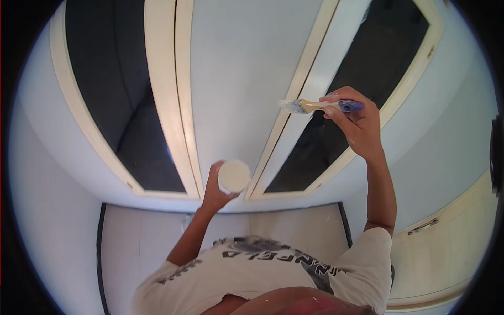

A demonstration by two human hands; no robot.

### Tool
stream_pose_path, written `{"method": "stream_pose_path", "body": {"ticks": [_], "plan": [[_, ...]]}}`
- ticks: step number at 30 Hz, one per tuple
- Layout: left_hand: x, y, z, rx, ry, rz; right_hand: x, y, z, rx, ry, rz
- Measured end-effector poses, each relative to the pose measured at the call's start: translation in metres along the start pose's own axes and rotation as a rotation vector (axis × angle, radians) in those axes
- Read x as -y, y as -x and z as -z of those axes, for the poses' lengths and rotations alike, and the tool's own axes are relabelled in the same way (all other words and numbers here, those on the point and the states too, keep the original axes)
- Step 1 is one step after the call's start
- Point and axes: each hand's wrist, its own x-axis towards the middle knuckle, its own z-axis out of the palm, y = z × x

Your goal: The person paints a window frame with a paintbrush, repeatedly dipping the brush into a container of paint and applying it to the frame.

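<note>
My right hand grips a paintbrush by its handle, which ends in blue. The bristles point left, coated in white, and appear in front of the inner edge of the right window frame. Whether they touch it I cannot tell. Lower down, my left hand is wrapped round a round container whose top looks filled with off-white paint. A white strip runs along the right window's inner frame, with a ragged edge against the dark glass.
A second cream-framed window with dark glass stands on the left. Pale wall lies between the two. At the lower right is a cream door with a metal handle. Light floor tiles show below, with a dark skirting edge.
</note>
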Motion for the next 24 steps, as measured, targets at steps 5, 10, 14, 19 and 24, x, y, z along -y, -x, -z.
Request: {"method": "stream_pose_path", "body": {"ticks": [5,10,14,19,24], "plan": [[-0.016,-0.006,0.000,0.021,0.005,0.017,0.000,0.033,-0.048,0.264,-0.219,0.099],[-0.021,-0.008,0.001,0.001,-0.005,-0.014,-0.007,0.037,-0.080,0.393,-0.182,0.145],[-0.031,-0.010,0.003,0.024,0.019,-0.036,-0.011,0.039,-0.105,0.462,-0.051,0.177],[-0.040,-0.013,0.005,0.005,-0.111,-0.108,-0.021,0.047,-0.127,0.499,0.254,0.206],[-0.046,-0.013,0.007,-0.003,-0.056,-0.110,-0.033,0.047,-0.138,0.428,0.509,0.434]]}}
